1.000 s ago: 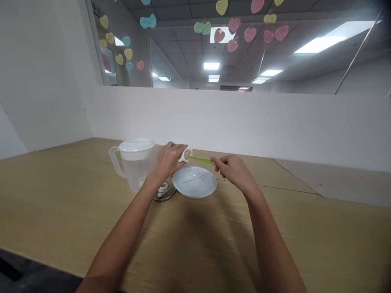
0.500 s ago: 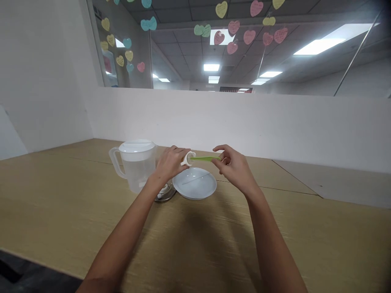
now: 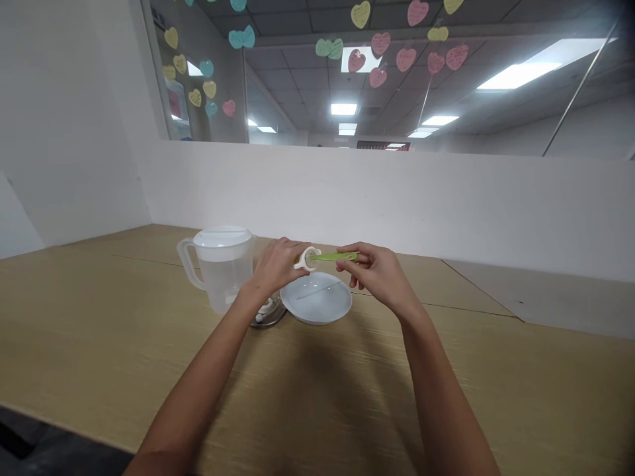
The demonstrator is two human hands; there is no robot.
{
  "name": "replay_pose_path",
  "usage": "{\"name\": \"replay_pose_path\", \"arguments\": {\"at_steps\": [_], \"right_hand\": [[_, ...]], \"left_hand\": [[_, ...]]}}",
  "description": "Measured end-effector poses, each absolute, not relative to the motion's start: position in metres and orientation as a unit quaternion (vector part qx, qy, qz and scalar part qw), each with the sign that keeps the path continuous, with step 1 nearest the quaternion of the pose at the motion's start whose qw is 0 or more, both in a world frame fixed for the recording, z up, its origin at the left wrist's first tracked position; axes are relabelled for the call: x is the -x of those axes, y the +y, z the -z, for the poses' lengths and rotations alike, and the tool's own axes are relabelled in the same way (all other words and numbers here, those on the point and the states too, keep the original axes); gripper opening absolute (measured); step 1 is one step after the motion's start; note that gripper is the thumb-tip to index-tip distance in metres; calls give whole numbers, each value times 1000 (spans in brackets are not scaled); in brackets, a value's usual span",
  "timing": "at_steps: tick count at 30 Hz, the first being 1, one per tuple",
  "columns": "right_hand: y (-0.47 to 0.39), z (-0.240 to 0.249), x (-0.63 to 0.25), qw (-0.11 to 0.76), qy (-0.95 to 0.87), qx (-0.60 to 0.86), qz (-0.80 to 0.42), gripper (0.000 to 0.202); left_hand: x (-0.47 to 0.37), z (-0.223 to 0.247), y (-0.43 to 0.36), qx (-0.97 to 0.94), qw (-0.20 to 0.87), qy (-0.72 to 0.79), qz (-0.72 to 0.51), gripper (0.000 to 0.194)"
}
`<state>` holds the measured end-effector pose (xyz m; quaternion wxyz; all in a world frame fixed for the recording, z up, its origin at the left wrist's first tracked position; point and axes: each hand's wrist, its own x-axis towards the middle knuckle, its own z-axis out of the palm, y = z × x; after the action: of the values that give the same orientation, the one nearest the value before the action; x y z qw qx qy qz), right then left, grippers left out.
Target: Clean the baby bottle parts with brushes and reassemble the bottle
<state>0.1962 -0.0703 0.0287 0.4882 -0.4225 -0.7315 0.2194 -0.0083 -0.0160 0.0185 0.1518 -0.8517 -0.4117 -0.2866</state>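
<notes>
My left hand (image 3: 282, 261) is curling closed around a small, rounded container with a white plastic ring at its mouth (image 3: 304, 260), and I am holding it on its side with the opening facing right; my fingers are hiding most of its body. My right hand (image 3: 380, 270) is pinching a slim, flat, light-green stick-like tool (image 3: 331, 257) between thumb and fingertips, the lower fingers curling loosely beneath. The tool is lying nearly level between my hands, its left end pointing into the container's mouth; I cannot tell how deep it is going. Both are hanging raised, just above the far rim of a round, shallow white bowl (image 3: 317, 312) as I am seeing it, where a thin pale line (image 3: 318, 291) is crossing the inside. To the bowl's left, a round, shiny metal tray (image 3: 269, 324) is sitting partly behind my left forearm, bearing small white pieces (image 3: 266, 307). Further left, a translucent plastic pitcher with a white lid (image 3: 221, 274) is standing upright, its handle facing left. Everything is resting on a tan, wood-coloured surface (image 3: 109, 330), and beyond it a white wall (image 3: 317, 195) is rising to a glass window dotted with heart-shaped paper notes (image 3: 360, 14)
</notes>
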Motion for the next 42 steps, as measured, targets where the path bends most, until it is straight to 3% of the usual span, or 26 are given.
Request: {"name": "replay_pose_path", "arguments": {"at_steps": [5,11,14,22,27,35,42], "right_hand": [[-68,-28,-196,488,-692,530,-45,40],[-64,-25,-194,495,-708,504,-8,27],[-63,-24,-194,499,-731,464,-12,16],[-65,-23,-195,420,-800,427,-31,32],[-65,-22,-195,399,-826,393,-58,31],[-66,-25,-194,450,-796,394,-92,24],[-65,-26,-195,557,-722,388,-135,23]], "left_hand": [[13,-15,-10,857,144,-396,297,33],[16,-12,-5,856,116,-399,307,34],[14,-14,-7,860,110,-397,303,31],[5,-10,-10,873,125,-374,288,20],[8,-12,-10,868,127,-384,287,21],[11,-15,-11,871,110,-388,282,24],[15,-16,-11,861,77,-415,283,39]]}}
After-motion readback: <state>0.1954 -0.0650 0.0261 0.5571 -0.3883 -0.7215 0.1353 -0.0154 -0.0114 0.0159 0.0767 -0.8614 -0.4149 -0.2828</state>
